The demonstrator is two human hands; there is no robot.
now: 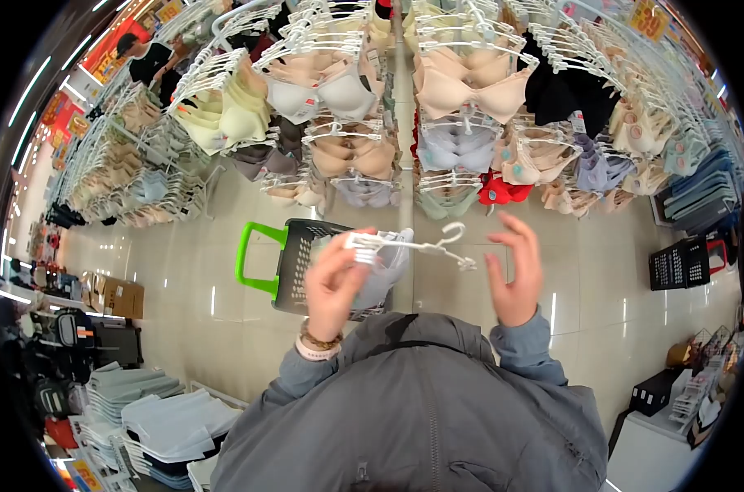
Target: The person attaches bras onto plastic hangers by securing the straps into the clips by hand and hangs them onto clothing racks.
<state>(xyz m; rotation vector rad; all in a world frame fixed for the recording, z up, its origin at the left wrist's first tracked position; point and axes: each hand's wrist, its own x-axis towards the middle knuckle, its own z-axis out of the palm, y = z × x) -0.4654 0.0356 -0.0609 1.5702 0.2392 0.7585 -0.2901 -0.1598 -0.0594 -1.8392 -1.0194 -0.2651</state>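
My left hand (336, 283), with a watch and a bracelet at the wrist, is closed on one end of a white plastic clip hanger (413, 244). The hanger's hook points to the right, toward my other hand. A pale grey bra (388, 275) hangs below the hanger near my left fingers; whether it is clipped on I cannot tell. To the right of the hook, my right hand (517, 269) is raised with fingers apart and nothing in it. Below my left hand stands a dark grey shopping basket (294, 266) with a green handle (259, 261), partly hidden by the hand.
Racks of bras on white hangers (474, 90) stand ahead, split by a post (405, 115). Another person (149, 61) is at the far left. A second black basket (679, 266) sits right; folded clothes (171, 422) lie lower left. Tiled floor (601, 279) lies between.
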